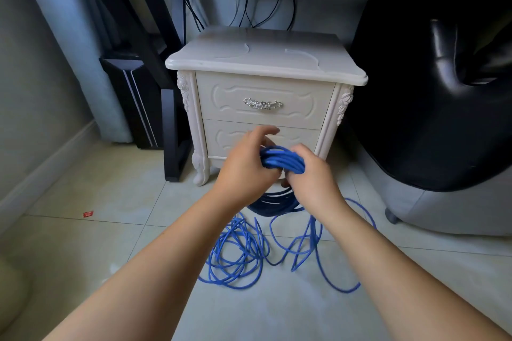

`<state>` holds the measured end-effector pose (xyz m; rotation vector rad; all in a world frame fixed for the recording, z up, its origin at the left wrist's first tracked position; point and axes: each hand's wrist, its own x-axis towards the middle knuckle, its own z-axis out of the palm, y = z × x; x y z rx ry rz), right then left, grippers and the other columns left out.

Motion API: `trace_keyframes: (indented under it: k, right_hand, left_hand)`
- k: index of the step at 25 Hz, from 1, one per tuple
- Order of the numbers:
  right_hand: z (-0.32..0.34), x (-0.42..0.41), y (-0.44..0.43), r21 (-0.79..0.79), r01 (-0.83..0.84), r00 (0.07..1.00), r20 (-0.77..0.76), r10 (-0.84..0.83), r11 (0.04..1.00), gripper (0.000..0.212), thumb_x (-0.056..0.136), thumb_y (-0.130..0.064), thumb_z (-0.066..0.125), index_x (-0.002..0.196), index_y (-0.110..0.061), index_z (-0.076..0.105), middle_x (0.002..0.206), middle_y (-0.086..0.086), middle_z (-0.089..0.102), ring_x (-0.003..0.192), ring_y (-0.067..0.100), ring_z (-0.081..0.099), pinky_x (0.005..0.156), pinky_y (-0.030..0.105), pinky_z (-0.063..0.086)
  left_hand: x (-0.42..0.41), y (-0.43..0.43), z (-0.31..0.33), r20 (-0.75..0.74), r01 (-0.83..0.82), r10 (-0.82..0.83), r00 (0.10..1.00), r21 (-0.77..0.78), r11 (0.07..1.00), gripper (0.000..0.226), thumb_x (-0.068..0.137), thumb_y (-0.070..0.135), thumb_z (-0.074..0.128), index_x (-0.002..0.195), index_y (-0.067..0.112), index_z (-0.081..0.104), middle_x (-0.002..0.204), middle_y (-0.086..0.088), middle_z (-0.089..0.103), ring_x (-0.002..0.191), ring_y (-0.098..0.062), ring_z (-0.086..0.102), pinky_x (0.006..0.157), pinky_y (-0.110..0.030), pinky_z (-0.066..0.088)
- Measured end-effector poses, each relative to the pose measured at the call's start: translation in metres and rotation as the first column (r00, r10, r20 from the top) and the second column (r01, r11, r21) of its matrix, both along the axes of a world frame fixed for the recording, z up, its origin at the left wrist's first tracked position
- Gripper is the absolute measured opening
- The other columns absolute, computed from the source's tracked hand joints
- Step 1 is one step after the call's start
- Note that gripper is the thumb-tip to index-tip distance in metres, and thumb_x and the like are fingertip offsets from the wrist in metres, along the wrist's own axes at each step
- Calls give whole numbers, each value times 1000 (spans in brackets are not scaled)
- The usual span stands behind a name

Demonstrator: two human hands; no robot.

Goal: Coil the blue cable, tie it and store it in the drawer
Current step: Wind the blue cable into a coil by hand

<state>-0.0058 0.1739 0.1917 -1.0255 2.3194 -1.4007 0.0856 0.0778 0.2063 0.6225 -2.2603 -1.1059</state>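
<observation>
A blue cable [279,159] is gathered into several loops between my two hands, held above the floor in front of the white nightstand [263,58]. My right hand [313,180] grips the bundle of loops. My left hand [246,166] holds the loops from the left, its upper fingers lifted and bent. The hanging loops drop in shadow below my hands, and the rest of the cable lies tangled on the tiles. Both nightstand drawers are closed; the top drawer [263,91] has a silver handle [262,104]. My hands hide part of the lower drawer [299,134].
A black desk frame [169,130] and a dark computer tower [130,99] stand left of the nightstand. A black leather chair [443,108] fills the right side. A small red scrap [88,214] lies on the tiled floor at left. Black wires hang behind the nightstand.
</observation>
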Motion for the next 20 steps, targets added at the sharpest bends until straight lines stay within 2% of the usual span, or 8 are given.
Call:
trace_keyframes:
  k: [1, 3, 5, 7, 10, 13, 15, 20]
  right_hand:
    - [-1, 2, 0, 67, -30, 994, -104, 37, 997, 30, 82, 3, 50, 91, -24, 59, 73, 2, 60, 74, 30, 58, 64, 36, 45]
    - [-1, 2, 0, 142, -33, 965, -254, 68, 989, 32, 81, 3, 51, 101, -20, 62, 81, 3, 63, 77, 28, 54, 65, 36, 42]
    - [3, 3, 0, 122, -27, 968, -244, 57, 992, 33, 81, 2, 52, 101, -21, 64, 83, 3, 65, 77, 27, 55, 66, 37, 44]
    - [4, 2, 0, 74, 2, 992, -123, 7, 997, 25, 81, -2, 56, 94, -23, 63, 76, -2, 63, 72, 22, 55, 63, 33, 44]
    - [5, -6, 0, 35, 59, 994, 89, -62, 998, 15, 77, -10, 67, 86, -18, 57, 71, -4, 59, 66, 17, 53, 59, 25, 40]
    - [4, -10, 2, 15, 48, 958, 281, -51, 999, 19, 73, -13, 70, 89, -12, 61, 80, 18, 65, 77, 38, 63, 71, 46, 53]
    - [2, -8, 3, -22, 53, 926, 374, -41, 998, 19, 75, -14, 71, 93, -18, 64, 89, 18, 71, 89, 38, 68, 83, 51, 55]
    - [0, -3, 2, -104, 134, 852, 519, -61, 986, 20, 84, -23, 73, 101, -21, 64, 99, 12, 74, 88, 26, 73, 72, 35, 60]
  left_hand:
    - [0, 1, -2, 61, 29, -24, 998, -88, 996, 59, 75, 7, 66, 128, 27, 52, 105, 5, 62, 92, -12, 61, 81, -25, 46]
    - [0, 2, -3, 169, 30, 1, 986, -183, 983, 48, 78, 9, 59, 121, 28, 57, 97, 5, 66, 87, -17, 61, 74, -30, 47]
    - [0, 3, -3, 204, 0, 43, 978, -205, 979, 32, 80, 11, 55, 107, 26, 63, 84, 4, 67, 80, -21, 60, 67, -33, 47]
    - [-1, 2, -2, 184, -34, 58, 981, -135, 990, 24, 80, 12, 56, 98, 27, 64, 73, 7, 63, 70, -16, 56, 61, -30, 44]
    - [-2, -2, 0, 88, -101, 95, 992, 68, 993, 13, 81, 14, 64, 85, 26, 65, 59, 12, 59, 55, -5, 50, 56, -25, 38]
    - [-2, -5, 2, -33, -138, 159, 987, 344, 929, 10, 83, 12, 68, 82, 22, 68, 52, 12, 54, 46, -6, 42, 53, -25, 37]
    - [-1, -5, 4, -72, -156, 210, 975, 449, 880, 11, 83, 11, 69, 85, 22, 69, 55, 13, 56, 46, -3, 43, 58, -26, 39]
    - [-2, -4, 8, -127, -184, 344, 930, 648, 739, 14, 86, 7, 64, 90, 20, 67, 42, 17, 45, 48, -10, 41, 56, -27, 39]
